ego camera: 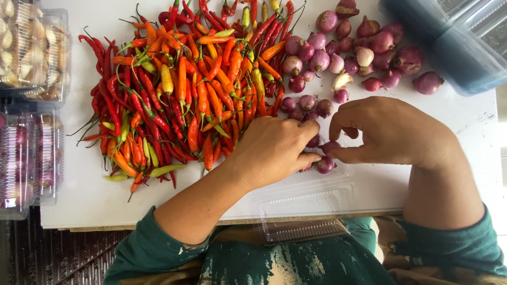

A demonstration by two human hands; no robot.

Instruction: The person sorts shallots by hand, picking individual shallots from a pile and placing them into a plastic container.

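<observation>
My left hand (272, 150) rests on the white table (74, 195) with its fingers curled over a few purple shallots (324, 165). My right hand (388, 132) faces it and pinches a shallot (331, 146) between thumb and fingers. Both hands hover over an open clear plastic clamshell box (309, 208) at the table's near edge. A loose heap of shallots (348, 50) lies beyond the hands. To the left spreads a big pile of red, orange and green chilies (185, 89).
Clear plastic boxes packed with garlic (34, 50) and with shallots (26, 158) stand stacked at the left edge. A blue-tinted plastic container (454, 45) lies at the top right corner. The table's front edge runs just before my lap.
</observation>
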